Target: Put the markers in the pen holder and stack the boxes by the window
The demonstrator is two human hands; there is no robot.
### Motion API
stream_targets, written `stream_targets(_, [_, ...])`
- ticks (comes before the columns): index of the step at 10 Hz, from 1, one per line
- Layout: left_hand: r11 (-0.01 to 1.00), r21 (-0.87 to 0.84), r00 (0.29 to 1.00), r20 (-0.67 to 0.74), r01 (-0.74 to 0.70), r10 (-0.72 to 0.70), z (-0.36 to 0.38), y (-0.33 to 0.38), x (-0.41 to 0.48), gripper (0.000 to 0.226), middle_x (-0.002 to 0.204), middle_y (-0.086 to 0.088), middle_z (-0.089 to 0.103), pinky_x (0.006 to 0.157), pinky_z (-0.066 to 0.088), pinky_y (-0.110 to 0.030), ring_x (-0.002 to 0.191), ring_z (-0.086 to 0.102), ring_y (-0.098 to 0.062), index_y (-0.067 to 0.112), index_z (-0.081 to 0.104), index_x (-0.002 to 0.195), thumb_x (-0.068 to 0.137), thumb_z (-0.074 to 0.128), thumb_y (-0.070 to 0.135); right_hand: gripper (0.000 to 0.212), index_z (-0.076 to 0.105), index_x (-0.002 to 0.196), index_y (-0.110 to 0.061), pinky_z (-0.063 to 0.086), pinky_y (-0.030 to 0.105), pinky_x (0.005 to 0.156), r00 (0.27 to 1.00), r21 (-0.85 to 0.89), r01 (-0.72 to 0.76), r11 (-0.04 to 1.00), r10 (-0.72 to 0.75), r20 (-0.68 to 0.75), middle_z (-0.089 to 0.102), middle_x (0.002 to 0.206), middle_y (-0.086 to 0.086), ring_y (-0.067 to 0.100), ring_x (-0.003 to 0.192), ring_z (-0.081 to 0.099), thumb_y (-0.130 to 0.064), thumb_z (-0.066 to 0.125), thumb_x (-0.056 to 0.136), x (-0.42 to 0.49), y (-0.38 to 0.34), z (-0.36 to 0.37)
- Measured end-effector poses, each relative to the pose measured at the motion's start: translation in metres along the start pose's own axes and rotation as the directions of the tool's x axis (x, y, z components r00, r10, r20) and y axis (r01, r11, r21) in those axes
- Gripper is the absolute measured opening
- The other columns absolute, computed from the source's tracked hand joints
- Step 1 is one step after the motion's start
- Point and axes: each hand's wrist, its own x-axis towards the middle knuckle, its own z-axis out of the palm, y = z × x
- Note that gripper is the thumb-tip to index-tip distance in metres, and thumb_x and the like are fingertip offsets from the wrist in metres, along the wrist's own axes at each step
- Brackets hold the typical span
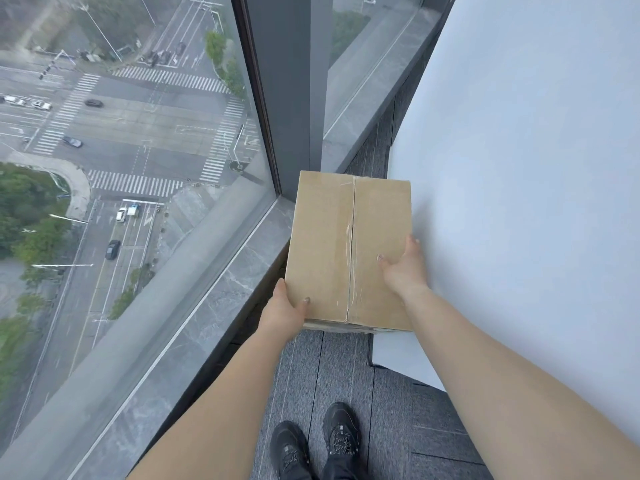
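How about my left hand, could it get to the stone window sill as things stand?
Probably yes, once freed. The left hand grips the cardboard box at its near left corner, right beside the stone window sill, with nothing between them.

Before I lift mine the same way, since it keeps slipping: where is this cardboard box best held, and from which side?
Likely by its two long side edges, reaching from the near end, as the left hand and right hand do, thumbs on top. The cardboard box has a flat, taped top without handles, and the wall crowds its right.
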Motion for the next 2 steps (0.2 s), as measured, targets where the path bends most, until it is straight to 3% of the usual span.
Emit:
stream_targets(1, [1.000,-0.011,1.000,0.004,-0.001,0.001,-0.014,0.003,-0.015,0.072,0.151,-0.010,0.039,0.108,0.036,-0.037,0.134,0.043,-0.029,0.011,0.018,0.152,0.094,0.054,0.033,0.075,0.018,0.153,-0.013,0.025,0.038,0.118,1.000,0.087,-0.003,0.996,0.005,-0.015,0.023,0.160,0.005,0.023,0.145,0.028,-0.025,0.059,0.091,-0.023,-0.011,-0.010])
stream_targets(2, [0.987,-0.150,0.996,-0.080,-0.055,0.043,-0.042,0.019,-0.037,0.063,0.148,-0.010,0.045,0.106,0.035,-0.031,0.131,0.047,-0.025,0.009,0.031,0.148,0.094,0.057,0.028,0.062,0.032,0.148,-0.011,0.035,0.029,0.108,0.999,0.236,-0.013,0.972,0.022,-0.035,0.037,0.153,0.004,0.023,0.136,0.042,-0.023,0.057,0.092,-0.050,-0.027,-0.030])
